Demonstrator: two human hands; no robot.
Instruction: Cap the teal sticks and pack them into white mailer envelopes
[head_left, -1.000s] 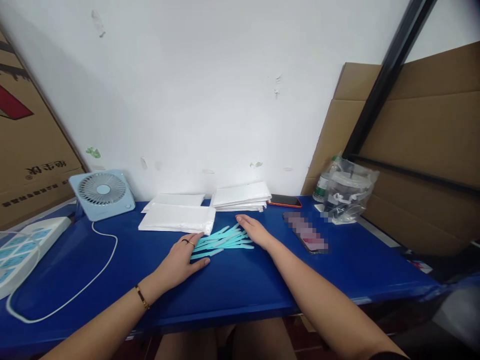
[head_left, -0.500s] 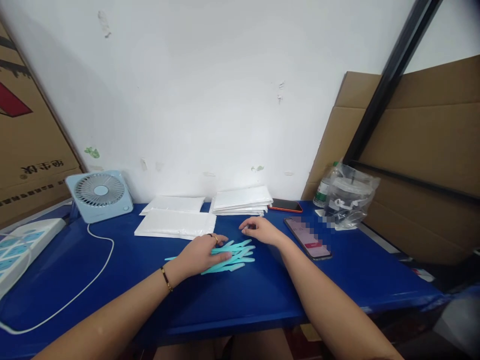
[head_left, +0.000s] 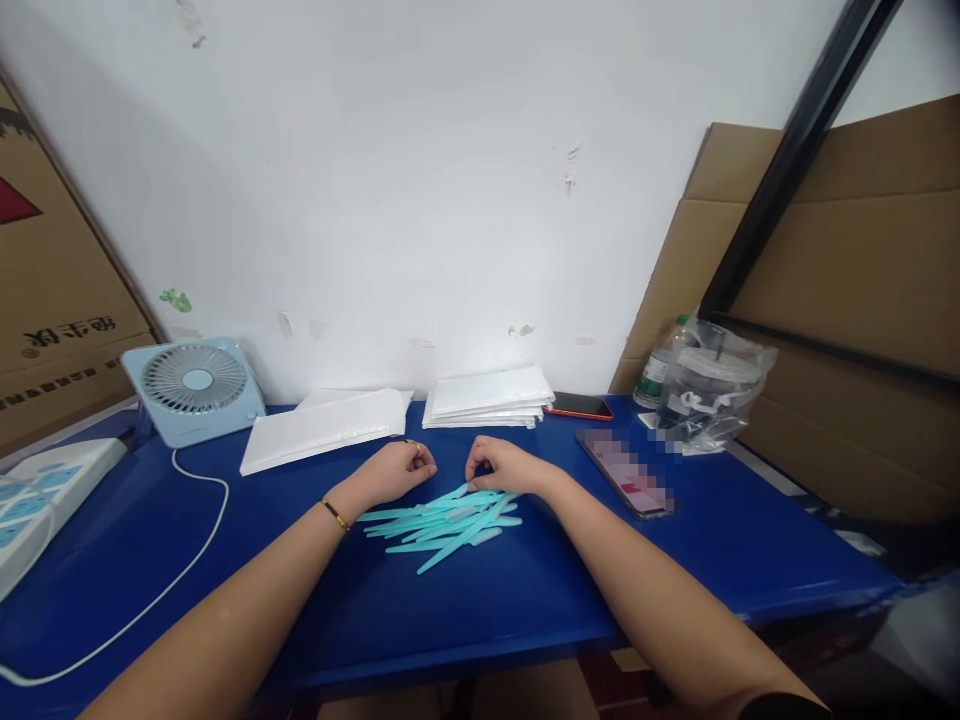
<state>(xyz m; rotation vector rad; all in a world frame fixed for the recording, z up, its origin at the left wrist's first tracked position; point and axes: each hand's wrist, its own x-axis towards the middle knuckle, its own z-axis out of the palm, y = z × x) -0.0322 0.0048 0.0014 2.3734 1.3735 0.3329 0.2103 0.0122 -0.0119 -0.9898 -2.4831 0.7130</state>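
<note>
A loose pile of turquoise eyebrow razors (head_left: 442, 528) lies on the blue table, its thin handles crossing at different angles. My right hand (head_left: 504, 464) is at the pile's far right side, thumb and forefinger pinched on the end of one razor. Just beyond the pile on the left, my left hand (head_left: 394, 470) hovers with its fingers curled in towards the thumb; no razor shows in it. Behind the left hand lie white packets (head_left: 322, 428), overlapping each other.
A stack of white packets (head_left: 487, 392) stands by the wall beside a red-edged phone (head_left: 579, 405). Another phone (head_left: 622, 472) lies at right, near a bagged cup (head_left: 709, 395) and bottle (head_left: 654, 375). At left are a blue fan (head_left: 196, 390), its cable and a power strip (head_left: 56, 510).
My left hand has lifted off the razors and drawn back to the left, its fingers now curled. My right hand has come down to the pile. The razors are spread wider; the front packet has turned.
</note>
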